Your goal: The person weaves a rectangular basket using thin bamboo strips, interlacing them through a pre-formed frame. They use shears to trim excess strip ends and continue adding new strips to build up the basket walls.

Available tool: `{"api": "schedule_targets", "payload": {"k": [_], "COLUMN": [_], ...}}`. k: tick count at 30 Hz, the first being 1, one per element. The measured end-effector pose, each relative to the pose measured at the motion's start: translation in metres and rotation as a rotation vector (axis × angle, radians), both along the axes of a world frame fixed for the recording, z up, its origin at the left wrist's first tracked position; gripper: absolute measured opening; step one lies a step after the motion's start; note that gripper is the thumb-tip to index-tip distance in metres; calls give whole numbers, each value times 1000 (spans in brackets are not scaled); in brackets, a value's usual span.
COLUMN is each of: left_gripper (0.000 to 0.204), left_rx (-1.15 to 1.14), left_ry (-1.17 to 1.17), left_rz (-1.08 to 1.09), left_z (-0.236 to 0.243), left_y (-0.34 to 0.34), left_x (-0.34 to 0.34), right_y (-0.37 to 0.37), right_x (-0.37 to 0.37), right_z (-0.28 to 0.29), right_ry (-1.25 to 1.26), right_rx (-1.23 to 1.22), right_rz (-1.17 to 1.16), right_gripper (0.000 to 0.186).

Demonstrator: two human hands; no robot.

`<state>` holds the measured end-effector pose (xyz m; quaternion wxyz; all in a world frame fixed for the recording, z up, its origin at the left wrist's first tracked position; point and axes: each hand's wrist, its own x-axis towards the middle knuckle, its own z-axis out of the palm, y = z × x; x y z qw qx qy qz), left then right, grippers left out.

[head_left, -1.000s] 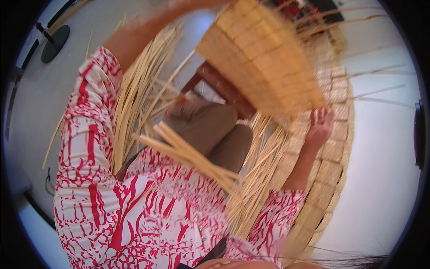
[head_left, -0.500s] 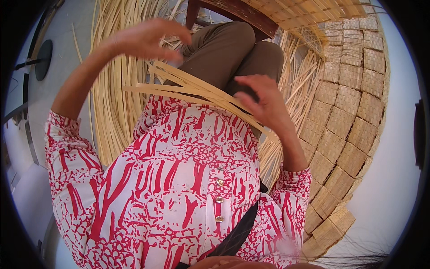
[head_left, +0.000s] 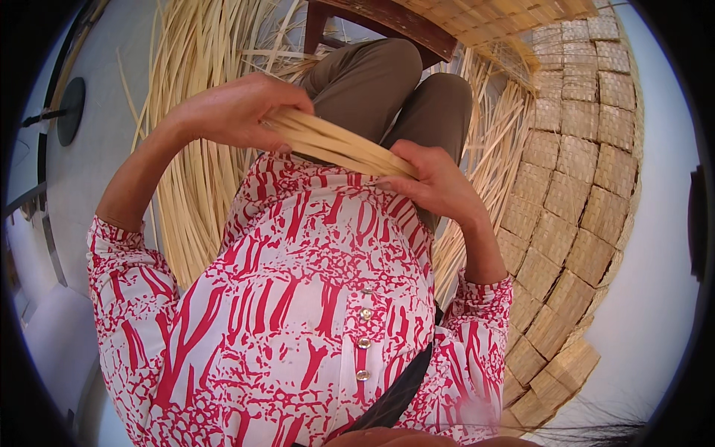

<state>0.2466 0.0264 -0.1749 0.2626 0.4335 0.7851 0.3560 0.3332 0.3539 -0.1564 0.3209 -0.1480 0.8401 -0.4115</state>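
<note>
Nearby: loose straw [head_left: 195, 149], woven mat [head_left: 573, 223], stool [head_left: 387, 18].

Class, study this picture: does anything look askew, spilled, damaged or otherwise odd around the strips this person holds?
Nothing stands out. The left hand and right hand hold one flat bundle of pale strips above the lap. Loose strips fan over the floor, and woven square mats lie in overlapping rows to the right.

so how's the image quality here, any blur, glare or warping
Head view: strong fisheye warp, with the woven mat curving along the right rim and black corners around the round picture. Light is bright and even, shadows soft. The left hand, right hand and bundle of strips are sharp; a hazy smear sits low on the patterned shirt.
</note>
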Motion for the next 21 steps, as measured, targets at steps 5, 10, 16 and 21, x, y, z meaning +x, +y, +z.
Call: {"api": "schedule_targets", "payload": {"k": [5, 10, 16, 21], "left_gripper": [58, 51, 61, 66], "left_rx": [53, 97, -43, 19], "left_ry": [93, -168, -287, -229], "left_rz": [130, 231, 306, 324], "left_z": [7, 3, 6, -3], "left_y": [-4, -20, -16, -30], "left_x": [-17, -30, -28, -23], "right_y": [19, 15, 1, -8], "right_x": [2, -11, -1, -2], "right_z": [3, 2, -21, -19], "right_ry": [-395, -485, -615, -670], "right_rx": [-167, -250, -356, -362], "right_rz": [-308, -321, -183, -245], "right_gripper": [30, 27, 17, 20]}}
